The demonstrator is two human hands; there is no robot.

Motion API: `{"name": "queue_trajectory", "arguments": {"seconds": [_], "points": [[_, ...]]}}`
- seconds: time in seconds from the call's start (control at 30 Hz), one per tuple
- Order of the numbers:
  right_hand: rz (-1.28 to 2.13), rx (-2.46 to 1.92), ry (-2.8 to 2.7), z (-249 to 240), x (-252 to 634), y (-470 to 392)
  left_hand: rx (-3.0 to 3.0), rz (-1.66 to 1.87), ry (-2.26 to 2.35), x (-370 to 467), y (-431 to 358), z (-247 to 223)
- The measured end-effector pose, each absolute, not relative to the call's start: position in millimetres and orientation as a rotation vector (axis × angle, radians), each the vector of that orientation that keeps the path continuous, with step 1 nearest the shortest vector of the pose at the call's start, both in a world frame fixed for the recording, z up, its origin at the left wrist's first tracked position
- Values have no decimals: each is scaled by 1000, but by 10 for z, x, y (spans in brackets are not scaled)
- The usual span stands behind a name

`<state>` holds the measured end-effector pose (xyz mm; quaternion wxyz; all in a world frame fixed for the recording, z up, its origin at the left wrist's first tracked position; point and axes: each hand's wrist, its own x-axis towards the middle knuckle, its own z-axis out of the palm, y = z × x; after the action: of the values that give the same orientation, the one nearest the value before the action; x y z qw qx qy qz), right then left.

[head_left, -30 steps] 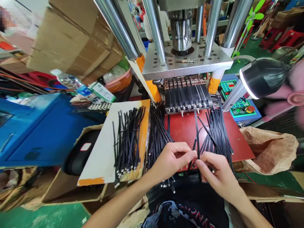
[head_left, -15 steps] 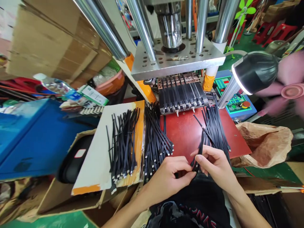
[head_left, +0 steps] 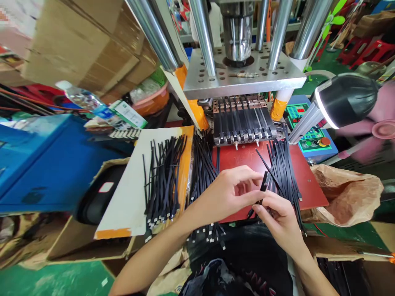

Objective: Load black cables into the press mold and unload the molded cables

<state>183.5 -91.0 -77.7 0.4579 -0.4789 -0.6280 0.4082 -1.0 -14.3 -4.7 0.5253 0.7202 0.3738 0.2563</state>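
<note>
Close together over the front of the red board (head_left: 308, 181), both hands are at one black flat cable (head_left: 264, 181). My right hand (head_left: 277, 213) pinches it low down. The fingertips of my left hand (head_left: 239, 187) close on its upper part. Behind them, a row of black cables lies in the metal fixture (head_left: 245, 123) under the press plate (head_left: 243, 82). One pile of black cables (head_left: 282, 168) is to the right of my hands, another pile (head_left: 202, 164) to the left. More cables (head_left: 165, 176) rest on the white board (head_left: 123, 197).
A black lamp (head_left: 345, 100) and a blue control box (head_left: 321, 150) stand right of the press. An open brown paper bag (head_left: 354, 189) is at the right edge. Pink fan blades (head_left: 382, 129) are beyond it. A blue cabinet (head_left: 46, 172) fills the left.
The view has shifted, so the press appears further right. My left hand has risen from the cable's lower end to its upper part. My right hand still pinches the cable.
</note>
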Motion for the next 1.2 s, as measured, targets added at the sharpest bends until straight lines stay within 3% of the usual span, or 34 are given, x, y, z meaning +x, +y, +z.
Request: {"name": "queue_trajectory", "arguments": {"seconds": [0.1,0.67,1.0,1.2], "points": [[961,-1195,-1547,-783,1786,-927,1650,682,733,56,-43,-36],[1238,-939,-1249,-961,1885,-840,1756,750,849,-3,-70,-66],[982,-1116,-1341,-835,1621,-726,1941,805,755,84,34,43],[1560,-1133,-1424,-774,1813,-775,1987,937,962,210,827,35]]}}
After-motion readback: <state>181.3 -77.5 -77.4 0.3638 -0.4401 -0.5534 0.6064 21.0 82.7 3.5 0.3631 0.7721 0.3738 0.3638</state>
